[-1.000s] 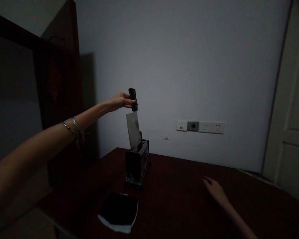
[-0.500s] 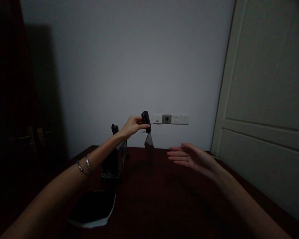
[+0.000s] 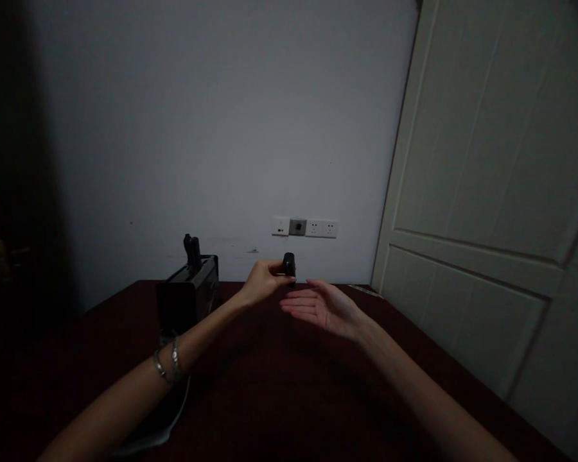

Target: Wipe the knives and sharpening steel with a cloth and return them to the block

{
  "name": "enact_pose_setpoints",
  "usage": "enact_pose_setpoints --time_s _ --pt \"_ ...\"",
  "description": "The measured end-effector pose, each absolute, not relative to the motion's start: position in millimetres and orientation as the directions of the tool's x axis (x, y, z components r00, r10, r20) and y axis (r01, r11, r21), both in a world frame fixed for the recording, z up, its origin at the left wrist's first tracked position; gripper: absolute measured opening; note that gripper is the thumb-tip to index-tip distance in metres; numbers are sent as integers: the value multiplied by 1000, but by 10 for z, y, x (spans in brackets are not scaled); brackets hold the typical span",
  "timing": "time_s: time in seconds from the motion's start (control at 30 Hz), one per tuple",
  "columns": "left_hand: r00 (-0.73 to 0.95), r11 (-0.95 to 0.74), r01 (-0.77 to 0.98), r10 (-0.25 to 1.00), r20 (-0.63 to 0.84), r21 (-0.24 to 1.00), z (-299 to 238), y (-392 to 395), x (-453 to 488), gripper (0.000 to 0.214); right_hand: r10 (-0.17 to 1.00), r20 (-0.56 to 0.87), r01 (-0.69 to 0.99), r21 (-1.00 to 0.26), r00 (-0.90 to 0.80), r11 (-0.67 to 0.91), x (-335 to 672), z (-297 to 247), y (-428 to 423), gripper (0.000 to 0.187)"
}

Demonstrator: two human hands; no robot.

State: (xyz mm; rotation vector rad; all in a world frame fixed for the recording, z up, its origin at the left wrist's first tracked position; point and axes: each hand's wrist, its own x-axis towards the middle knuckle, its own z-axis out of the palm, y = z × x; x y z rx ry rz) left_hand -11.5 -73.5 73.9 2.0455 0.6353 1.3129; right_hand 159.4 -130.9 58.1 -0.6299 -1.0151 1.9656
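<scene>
Above the dark table, my left hand (image 3: pixel 264 281) is closed, with thumb and fingers pinching the black handle of a knife (image 3: pixel 289 262). The handle points upward, and the blade cannot be made out below it. My right hand (image 3: pixel 325 308) is held just to the right of the knife, palm turned toward it and fingers stretched out, holding nothing. Left of my left hand stands a black knife block (image 3: pixel 192 289) with black knife handles (image 3: pixel 191 250) sticking out of its top.
The dark red table (image 3: pixel 279 385) reaches back to a pale wall (image 3: pixel 231 128) with a row of sockets (image 3: pixel 304 227). A panelled white door (image 3: pixel 472 192) is at the right. At lower left, my forearm partly covers a dark, white-edged thing (image 3: pixel 166 433).
The knife has come down, its blade no longer showing. My right hand has moved closer to my left. The view has turned right, so the block and sockets appear further left.
</scene>
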Motion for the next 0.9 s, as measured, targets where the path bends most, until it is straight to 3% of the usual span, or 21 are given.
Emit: enact_pose_setpoints --time_s 0.23,0.47,0.7,0.9 --pt "379 -754 102 633 675 649 547 -835 -84 26 868 -107 -482 -795 -485 -367 1542 517 -1299 40" --pt "359 -861 213 509 782 462 333 -868 -124 25 883 -97 -597 -702 -459 -388 1473 402 -1241 39" --pt "418 -986 163 95 903 29 -15 -866 -121 32 865 -160 -641 -611 -475 -465 1442 161 -1052 43" --pt "465 -933 296 -46 884 -204 -268 -848 -199 36 823 -203 -605 -589 -530 -535 1379 11 -973 48"
